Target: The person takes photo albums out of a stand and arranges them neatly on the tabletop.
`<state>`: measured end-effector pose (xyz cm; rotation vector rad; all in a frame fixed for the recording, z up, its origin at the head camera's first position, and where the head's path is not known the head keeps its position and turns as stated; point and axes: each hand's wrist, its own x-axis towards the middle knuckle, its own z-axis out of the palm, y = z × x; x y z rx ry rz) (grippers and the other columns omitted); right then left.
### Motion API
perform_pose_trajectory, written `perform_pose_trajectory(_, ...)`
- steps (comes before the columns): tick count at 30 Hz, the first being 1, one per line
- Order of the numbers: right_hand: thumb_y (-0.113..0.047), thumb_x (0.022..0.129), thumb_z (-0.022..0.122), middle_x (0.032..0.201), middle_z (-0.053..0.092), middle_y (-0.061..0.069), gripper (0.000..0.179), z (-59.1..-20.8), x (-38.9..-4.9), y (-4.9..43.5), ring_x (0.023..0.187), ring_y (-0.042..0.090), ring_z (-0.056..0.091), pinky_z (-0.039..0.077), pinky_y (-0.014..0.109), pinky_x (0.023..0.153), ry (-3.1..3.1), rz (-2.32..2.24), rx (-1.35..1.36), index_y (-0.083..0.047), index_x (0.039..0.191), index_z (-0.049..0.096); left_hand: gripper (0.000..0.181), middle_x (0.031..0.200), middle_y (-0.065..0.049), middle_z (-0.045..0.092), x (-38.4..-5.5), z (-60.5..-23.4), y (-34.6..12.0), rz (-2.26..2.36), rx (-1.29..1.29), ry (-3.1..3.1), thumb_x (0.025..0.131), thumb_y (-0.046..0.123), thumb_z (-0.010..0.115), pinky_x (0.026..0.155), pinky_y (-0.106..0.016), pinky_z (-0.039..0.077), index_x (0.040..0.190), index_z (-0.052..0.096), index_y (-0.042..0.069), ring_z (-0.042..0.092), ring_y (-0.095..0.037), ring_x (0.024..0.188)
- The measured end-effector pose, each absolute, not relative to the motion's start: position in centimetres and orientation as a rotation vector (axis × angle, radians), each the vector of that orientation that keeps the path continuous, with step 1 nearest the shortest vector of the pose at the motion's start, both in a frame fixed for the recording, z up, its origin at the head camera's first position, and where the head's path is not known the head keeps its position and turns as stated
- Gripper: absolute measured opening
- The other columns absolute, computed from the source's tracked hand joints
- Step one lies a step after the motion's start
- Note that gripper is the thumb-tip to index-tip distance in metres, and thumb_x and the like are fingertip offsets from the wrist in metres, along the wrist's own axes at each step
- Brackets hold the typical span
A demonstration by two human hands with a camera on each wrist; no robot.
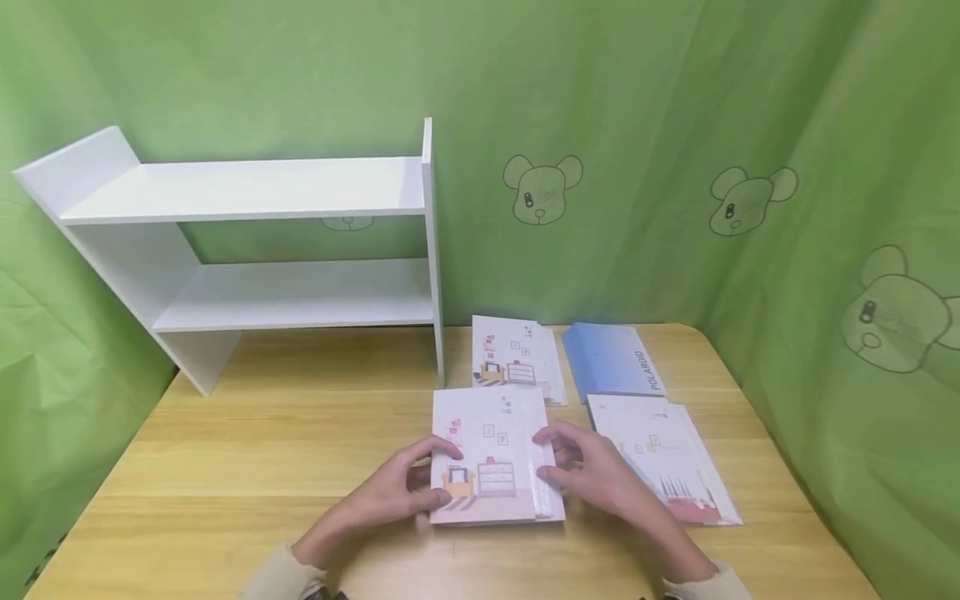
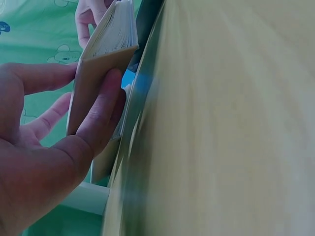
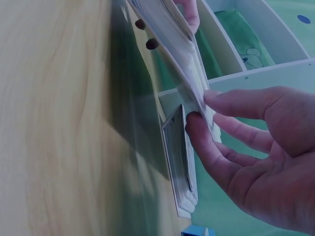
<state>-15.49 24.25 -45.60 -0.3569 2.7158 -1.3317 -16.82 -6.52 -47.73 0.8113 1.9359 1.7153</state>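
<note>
Both hands hold a photo album [image 1: 491, 450] with a pale cover showing a drawn chair and chest of drawers. Its thick block of page edges [image 2: 115, 37] shows in the left wrist view. My left hand [image 1: 393, 483] grips the album's left side, thumb on one face and fingers on the other. At the opposite side, my right hand [image 1: 592, 467] pinches the edge between thumb and fingers. Seen from the right wrist, the album [image 3: 172, 49] is raised off the table, with left fingertips [image 3: 151, 44] showing beneath it.
A white two-tier shelf [image 1: 300, 296] stands at the back left. Behind the hands lie a similar album [image 1: 513, 350] and a blue album [image 1: 611, 362] marked POLAROID. Another pale album [image 1: 675, 467] lies right of the right hand. Green curtains [image 1: 637, 100] surround the wooden table [image 1: 247, 450].
</note>
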Motion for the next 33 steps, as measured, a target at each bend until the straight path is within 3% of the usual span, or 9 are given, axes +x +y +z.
perform_pose_trajectory(9,-0.015,0.075,0.078,0.106,0.064,0.002,0.038,-45.6,-15.4,24.9,0.090,0.017,0.064,0.055,0.039,0.082,2.742,-1.276,-0.353,-0.021,0.110,0.063,0.049,0.137,-0.010,0.043,-17.6,-49.8,-5.9,1.705,0.827,1.939,0.081,-0.001,0.069,0.091,-0.034,0.051,0.125,0.051,0.012,0.050,-0.031,0.122)
perform_pose_trajectory(22,-0.015,0.077,0.077,0.090,0.063,0.002,0.036,-44.8,-15.5,26.0,0.085,0.016,0.061,0.054,0.038,0.077,2.742,-1.189,-0.392,-0.017,0.110,0.063,0.050,0.134,-0.011,0.045,-17.9,-49.7,-4.4,1.693,0.796,1.922,0.080,-0.006,0.068,0.080,-0.036,0.057,0.123,0.051,0.011,0.055,-0.029,0.116)
perform_pose_trajectory(33,-0.014,0.078,0.076,0.078,0.058,-0.001,0.035,-44.3,-15.4,26.9,0.072,0.016,0.055,0.050,0.026,0.065,2.730,-1.137,-0.417,-0.013,0.109,0.061,0.047,0.137,-0.011,0.043,-17.9,-49.6,-3.3,1.657,0.774,1.914,0.080,-0.005,0.068,0.075,-0.036,0.058,0.121,0.053,0.013,0.060,-0.024,0.108)
